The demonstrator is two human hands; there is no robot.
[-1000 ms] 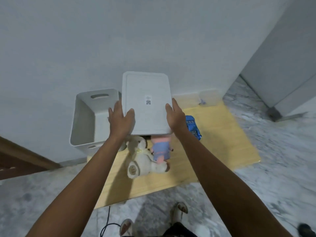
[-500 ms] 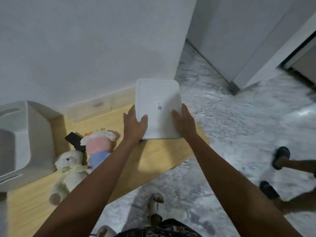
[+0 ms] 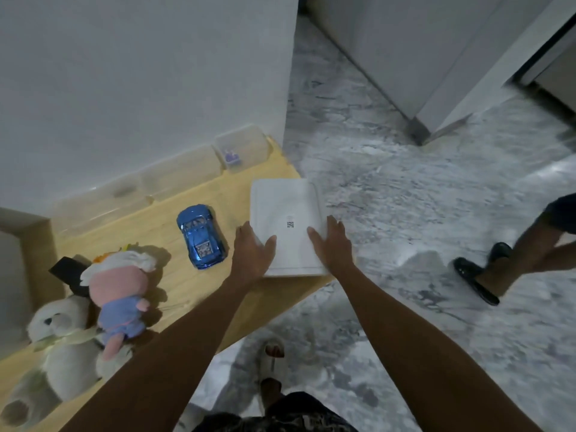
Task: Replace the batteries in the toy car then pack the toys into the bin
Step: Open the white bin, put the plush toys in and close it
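The white bin lid (image 3: 286, 210) with a small code sticker lies flat at the right end of the low wooden table (image 3: 199, 291). My left hand (image 3: 252, 254) grips its near left corner and my right hand (image 3: 332, 244) its near right corner. A blue toy car (image 3: 201, 236) stands on the table just left of the lid. Further left lie a pink and blue plush doll (image 3: 120, 291) and a white teddy bear (image 3: 62, 338). Only one wall of the white bin (image 3: 15, 275) shows at the left edge.
Clear plastic containers (image 3: 243, 148) line the wall behind the table; one holds something small and purple. A black object (image 3: 64, 269) lies behind the doll. Another person's legs and black sandal (image 3: 477, 275) are on the marble floor at right. My own foot (image 3: 274, 353) is below the table.
Both hands carried the lid from beside the bin to the table's right end and lowered it onto the wood. The view swung right, and the blue car came into sight.
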